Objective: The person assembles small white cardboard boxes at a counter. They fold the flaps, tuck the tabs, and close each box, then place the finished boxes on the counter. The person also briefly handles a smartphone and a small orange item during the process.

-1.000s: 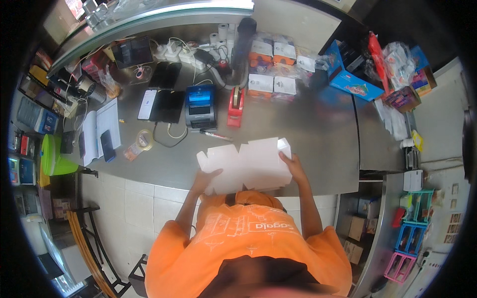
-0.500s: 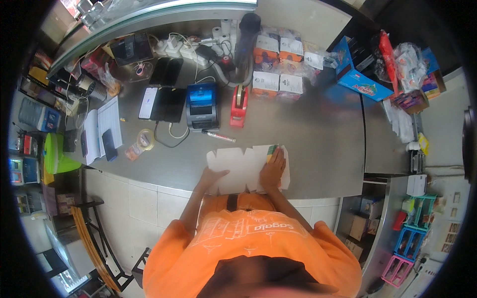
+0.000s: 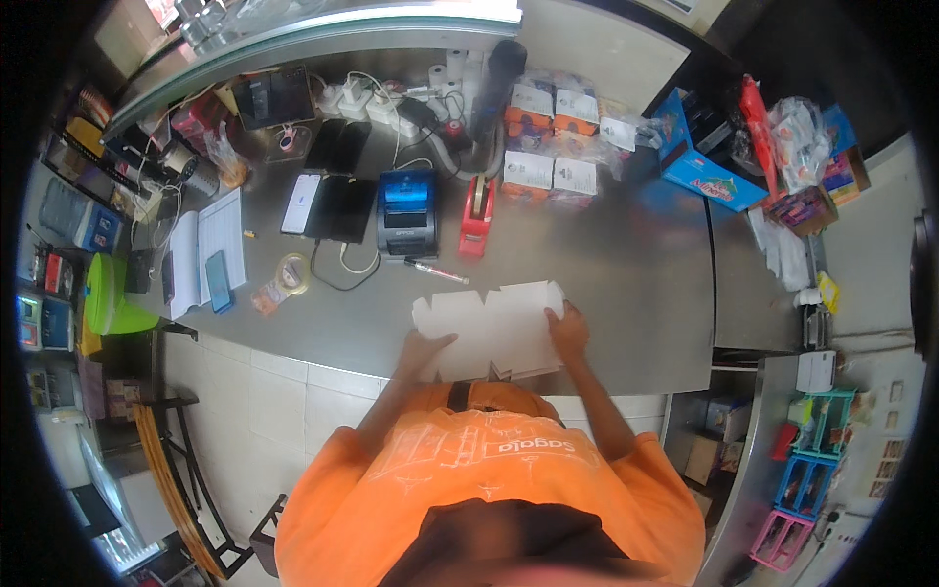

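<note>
A flat white cardboard box blank (image 3: pixel 489 328) with notched edges lies at the near edge of the metal counter, close to my body. My left hand (image 3: pixel 423 352) holds its left side, with the thumb on top and the other fingers hidden beneath. At the right edge, my right hand (image 3: pixel 570 335) grips the card, thumb on the upper face and fingers around the rim. A slit and some folded layers show along the near edge of the card. Just beyond it lies a marker pen (image 3: pixel 436 270), touched by neither hand.
A red tape dispenser (image 3: pixel 476 217) and a small blue-black printer (image 3: pixel 408 213) stand beyond the card. Wrapped packs (image 3: pixel 550 147) are stacked at the back. Tape rolls (image 3: pixel 292 274), a phone (image 3: pixel 218 282) and an open notebook (image 3: pixel 223 235) lie left. A blue carton (image 3: pixel 712 176) stands far right.
My right hand has moved from lying flat on the card to gripping its right edge. The green and yellow patch under it no longer shows. My left hand stays at the left side.
</note>
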Demonstrator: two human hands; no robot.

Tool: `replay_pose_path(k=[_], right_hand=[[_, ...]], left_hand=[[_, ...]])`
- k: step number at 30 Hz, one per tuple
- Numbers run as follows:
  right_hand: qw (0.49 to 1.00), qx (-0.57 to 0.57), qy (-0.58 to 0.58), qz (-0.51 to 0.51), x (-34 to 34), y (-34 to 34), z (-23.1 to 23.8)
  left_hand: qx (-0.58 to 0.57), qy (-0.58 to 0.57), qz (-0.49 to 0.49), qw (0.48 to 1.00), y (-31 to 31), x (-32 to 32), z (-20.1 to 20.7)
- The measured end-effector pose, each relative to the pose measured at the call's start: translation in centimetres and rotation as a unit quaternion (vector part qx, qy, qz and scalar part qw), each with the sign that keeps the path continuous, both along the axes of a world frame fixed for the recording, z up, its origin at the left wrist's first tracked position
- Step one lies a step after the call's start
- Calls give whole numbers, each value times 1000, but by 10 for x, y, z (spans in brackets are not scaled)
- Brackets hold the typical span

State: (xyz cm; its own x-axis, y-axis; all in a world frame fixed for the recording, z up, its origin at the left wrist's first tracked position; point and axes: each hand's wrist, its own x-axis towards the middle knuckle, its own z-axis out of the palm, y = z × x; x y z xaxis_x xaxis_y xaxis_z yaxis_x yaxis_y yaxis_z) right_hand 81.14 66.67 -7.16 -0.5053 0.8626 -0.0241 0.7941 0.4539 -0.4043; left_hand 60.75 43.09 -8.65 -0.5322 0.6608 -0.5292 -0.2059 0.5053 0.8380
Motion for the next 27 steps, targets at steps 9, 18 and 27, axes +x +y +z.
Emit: replay_pose_path(k=[9,18,27], right_hand=[[957,-234,42,168,-25,-2,89],[854,-362,275,254,-81,-56,-29],[812,-538,221,45,-47,-30,16]], left_hand=[[-14,28,60,998,5,5,-24],[36,14,10,999,-3,-5,-4],[6,-99,77,992,-15,-12,-6]])
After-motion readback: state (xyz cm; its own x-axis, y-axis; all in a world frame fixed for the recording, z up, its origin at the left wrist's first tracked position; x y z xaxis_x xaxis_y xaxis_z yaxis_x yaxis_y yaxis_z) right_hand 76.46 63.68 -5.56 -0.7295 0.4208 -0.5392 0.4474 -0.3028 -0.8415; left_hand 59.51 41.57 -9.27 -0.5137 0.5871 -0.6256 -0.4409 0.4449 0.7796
